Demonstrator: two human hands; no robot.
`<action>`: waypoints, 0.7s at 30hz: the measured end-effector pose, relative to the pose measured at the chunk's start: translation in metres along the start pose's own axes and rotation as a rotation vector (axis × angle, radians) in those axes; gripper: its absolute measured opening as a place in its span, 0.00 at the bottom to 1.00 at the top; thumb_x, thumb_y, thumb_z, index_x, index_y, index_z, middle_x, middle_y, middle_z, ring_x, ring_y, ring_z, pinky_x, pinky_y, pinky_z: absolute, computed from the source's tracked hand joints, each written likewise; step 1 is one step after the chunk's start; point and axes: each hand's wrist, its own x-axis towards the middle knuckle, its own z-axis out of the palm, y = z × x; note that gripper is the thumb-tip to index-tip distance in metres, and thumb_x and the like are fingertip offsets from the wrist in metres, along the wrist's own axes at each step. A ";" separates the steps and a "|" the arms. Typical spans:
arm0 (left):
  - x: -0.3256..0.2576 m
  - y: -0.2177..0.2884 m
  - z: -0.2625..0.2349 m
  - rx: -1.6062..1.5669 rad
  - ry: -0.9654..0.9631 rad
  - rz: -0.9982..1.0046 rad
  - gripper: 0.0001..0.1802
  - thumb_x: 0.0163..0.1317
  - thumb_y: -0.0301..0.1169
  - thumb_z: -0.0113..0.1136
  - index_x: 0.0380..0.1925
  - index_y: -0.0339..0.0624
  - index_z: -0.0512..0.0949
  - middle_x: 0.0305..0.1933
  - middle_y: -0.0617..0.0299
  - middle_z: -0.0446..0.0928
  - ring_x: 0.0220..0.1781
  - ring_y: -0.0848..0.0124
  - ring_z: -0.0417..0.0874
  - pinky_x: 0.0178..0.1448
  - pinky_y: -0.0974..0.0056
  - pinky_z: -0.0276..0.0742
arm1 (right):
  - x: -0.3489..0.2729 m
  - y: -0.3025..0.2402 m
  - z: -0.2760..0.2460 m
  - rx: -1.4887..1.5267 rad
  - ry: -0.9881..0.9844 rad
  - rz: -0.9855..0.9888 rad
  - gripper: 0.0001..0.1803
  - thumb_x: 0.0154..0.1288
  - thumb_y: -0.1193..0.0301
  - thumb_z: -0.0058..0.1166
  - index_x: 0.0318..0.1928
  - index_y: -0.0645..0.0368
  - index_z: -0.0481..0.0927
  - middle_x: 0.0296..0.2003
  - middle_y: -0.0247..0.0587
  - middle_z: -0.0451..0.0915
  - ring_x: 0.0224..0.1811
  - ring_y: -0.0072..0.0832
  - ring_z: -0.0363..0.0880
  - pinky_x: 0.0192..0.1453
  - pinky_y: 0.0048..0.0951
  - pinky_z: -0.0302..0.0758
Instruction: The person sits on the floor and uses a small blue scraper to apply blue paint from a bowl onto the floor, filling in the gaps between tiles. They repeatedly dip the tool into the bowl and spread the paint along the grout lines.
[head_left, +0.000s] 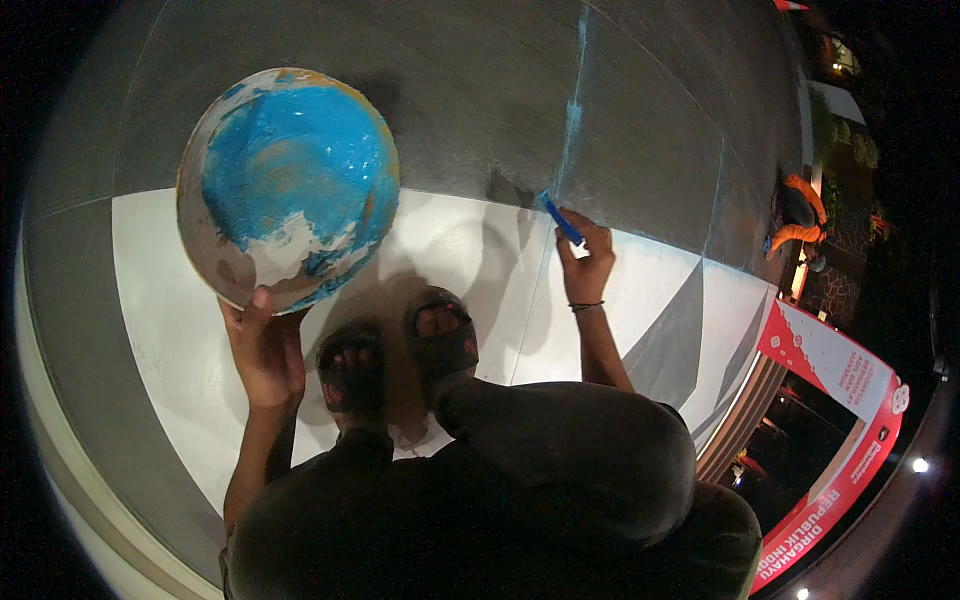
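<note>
Left hand (pixel 265 350) curled at the near edge of a round bowl (pixel 205 235), thumb on its rim — bowl held at left over the grey floor (pixel 450 100), blue paint (pixel 300 130) and white smears (pixel 285 248) inside. Right hand (pixel 588 258) nearly closed, finger and thumb pinching a short blue tool (pixel 563 218) at the white patch's (pixel 450 235) far edge — cannot tell whether its tip touches down. Light blue line (pixel 573 120) runs beyond it, far side.
</note>
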 end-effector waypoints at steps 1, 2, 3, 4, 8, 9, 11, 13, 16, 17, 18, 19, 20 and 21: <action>0.000 0.004 0.003 -0.010 0.028 -0.004 0.47 0.60 0.41 0.63 0.72 0.45 0.46 0.71 0.49 0.57 0.69 0.52 0.65 0.69 0.43 0.66 | -0.006 0.000 0.003 -0.071 -0.037 -0.034 0.17 0.53 0.79 0.64 0.45 0.54 0.85 0.45 0.39 0.85 0.43 0.32 0.79 0.48 0.30 0.74; 0.000 0.006 0.006 -0.020 0.057 -0.007 0.47 0.58 0.40 0.64 0.71 0.43 0.47 0.69 0.48 0.59 0.68 0.53 0.66 0.68 0.44 0.67 | -0.014 0.004 0.008 -0.116 -0.066 -0.046 0.20 0.50 0.80 0.64 0.46 0.53 0.85 0.46 0.37 0.85 0.43 0.33 0.78 0.52 0.32 0.73; 0.003 0.004 0.003 -0.035 0.041 -0.005 0.46 0.59 0.40 0.64 0.71 0.42 0.47 0.69 0.47 0.58 0.69 0.53 0.66 0.69 0.44 0.67 | -0.020 0.005 0.013 -0.147 -0.076 -0.021 0.22 0.49 0.81 0.64 0.47 0.52 0.85 0.46 0.37 0.85 0.44 0.33 0.77 0.52 0.32 0.73; 0.002 0.002 0.000 -0.024 0.050 -0.008 0.46 0.60 0.40 0.63 0.71 0.42 0.47 0.69 0.47 0.58 0.69 0.53 0.66 0.69 0.45 0.67 | -0.027 0.007 0.018 -0.176 -0.087 0.002 0.24 0.48 0.82 0.64 0.48 0.52 0.84 0.47 0.36 0.84 0.44 0.33 0.76 0.52 0.33 0.73; 0.001 -0.007 -0.003 -0.012 0.067 -0.018 0.46 0.61 0.40 0.62 0.72 0.43 0.46 0.71 0.46 0.57 0.70 0.52 0.65 0.70 0.45 0.67 | -0.038 0.015 0.038 -0.322 -0.110 -0.016 0.30 0.45 0.82 0.65 0.52 0.46 0.83 0.49 0.33 0.80 0.44 0.34 0.73 0.50 0.33 0.74; 0.002 -0.009 -0.003 -0.016 0.065 -0.021 0.46 0.62 0.40 0.61 0.72 0.43 0.45 0.71 0.46 0.57 0.70 0.52 0.65 0.70 0.45 0.67 | -0.044 0.022 0.044 -0.345 -0.110 -0.035 0.29 0.46 0.77 0.66 0.53 0.44 0.83 0.47 0.35 0.80 0.44 0.38 0.73 0.50 0.36 0.74; 0.002 -0.014 -0.011 0.003 0.066 -0.007 0.40 0.65 0.41 0.57 0.72 0.45 0.49 0.71 0.49 0.59 0.69 0.53 0.67 0.70 0.45 0.67 | -0.047 0.014 0.046 -0.370 -0.168 -0.015 0.28 0.47 0.76 0.66 0.52 0.43 0.83 0.44 0.35 0.79 0.44 0.37 0.74 0.49 0.37 0.74; 0.003 -0.018 -0.021 0.010 0.057 -0.007 0.37 0.68 0.42 0.54 0.72 0.46 0.50 0.71 0.51 0.61 0.69 0.53 0.67 0.70 0.45 0.66 | -0.044 0.001 0.040 -0.420 -0.230 0.014 0.24 0.49 0.74 0.65 0.50 0.43 0.84 0.41 0.35 0.78 0.43 0.38 0.75 0.47 0.40 0.75; 0.003 -0.022 -0.024 0.006 0.059 -0.005 0.37 0.68 0.43 0.52 0.72 0.45 0.50 0.71 0.51 0.60 0.69 0.53 0.67 0.71 0.45 0.65 | -0.029 -0.009 0.024 -0.439 -0.402 0.127 0.20 0.50 0.71 0.63 0.47 0.44 0.84 0.41 0.36 0.79 0.43 0.38 0.76 0.45 0.39 0.77; 0.004 -0.022 -0.016 0.014 0.078 0.003 0.37 0.69 0.43 0.52 0.72 0.45 0.50 0.71 0.51 0.60 0.69 0.52 0.67 0.70 0.45 0.65 | -0.025 -0.007 0.020 -0.405 -0.397 0.188 0.16 0.51 0.68 0.61 0.44 0.47 0.84 0.40 0.38 0.80 0.42 0.40 0.76 0.44 0.39 0.79; 0.004 -0.019 -0.012 0.025 0.107 0.014 0.37 0.69 0.43 0.52 0.72 0.45 0.50 0.71 0.50 0.60 0.69 0.52 0.67 0.70 0.45 0.65 | -0.015 -0.013 0.016 -0.491 -0.403 0.210 0.14 0.54 0.66 0.60 0.42 0.51 0.84 0.39 0.43 0.81 0.41 0.44 0.79 0.44 0.40 0.79; 0.004 -0.017 -0.013 0.008 0.109 -0.002 0.40 0.67 0.42 0.55 0.72 0.45 0.48 0.72 0.49 0.59 0.70 0.52 0.66 0.70 0.44 0.66 | -0.012 -0.009 0.018 -0.419 -0.331 0.286 0.13 0.55 0.65 0.59 0.42 0.54 0.84 0.38 0.46 0.82 0.40 0.46 0.80 0.43 0.42 0.79; 0.003 -0.015 -0.015 -0.008 0.111 -0.016 0.43 0.65 0.41 0.58 0.72 0.44 0.46 0.72 0.48 0.57 0.70 0.52 0.65 0.70 0.44 0.67 | -0.010 -0.003 0.021 -0.345 -0.258 0.362 0.13 0.57 0.65 0.58 0.41 0.57 0.83 0.37 0.50 0.82 0.38 0.49 0.82 0.43 0.45 0.79; 0.003 -0.013 -0.015 -0.027 0.105 -0.035 0.46 0.62 0.40 0.61 0.73 0.44 0.44 0.72 0.47 0.55 0.71 0.52 0.64 0.70 0.44 0.67 | -0.012 0.013 0.025 -0.361 -0.209 0.389 0.13 0.59 0.65 0.58 0.39 0.61 0.82 0.35 0.54 0.83 0.36 0.51 0.83 0.41 0.47 0.79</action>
